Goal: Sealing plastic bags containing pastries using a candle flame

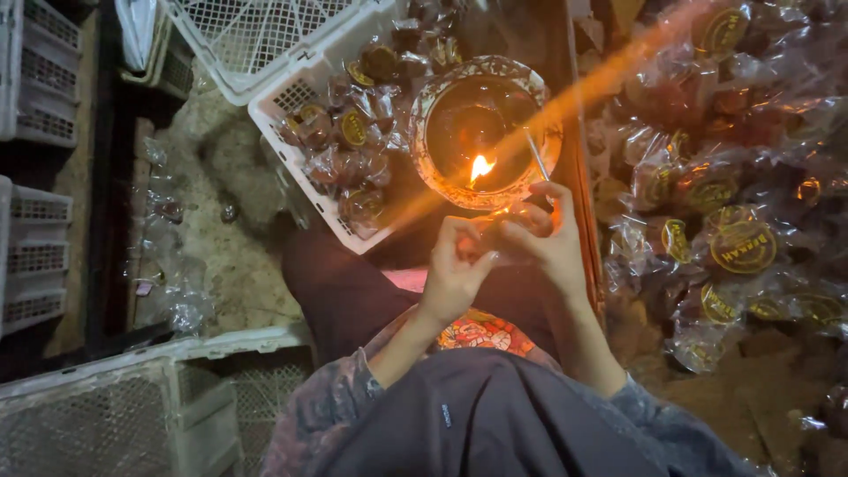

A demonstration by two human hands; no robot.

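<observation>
A patterned bowl (pixel 435 97) holds a small burning flame (pixel 480 167). Just in front of it, my left hand (pixel 455 269) and my right hand (pixel 548 238) are together, pinching a clear plastic packet (pixel 508 228) of dark snack between their fingers. The packet sits close to the flame. A thin metal rod (pixel 536 154) sticks up beside my right fingers, and I cannot tell whether the right hand holds it.
A white plastic crate (pixel 291 102) with several sealed snack packets (pixel 353 132) stands left of the bowl. A big heap of sealed packets (pixel 715 194) lies to the right. More white crates (pixel 132 406) stand at the lower left and along the left edge.
</observation>
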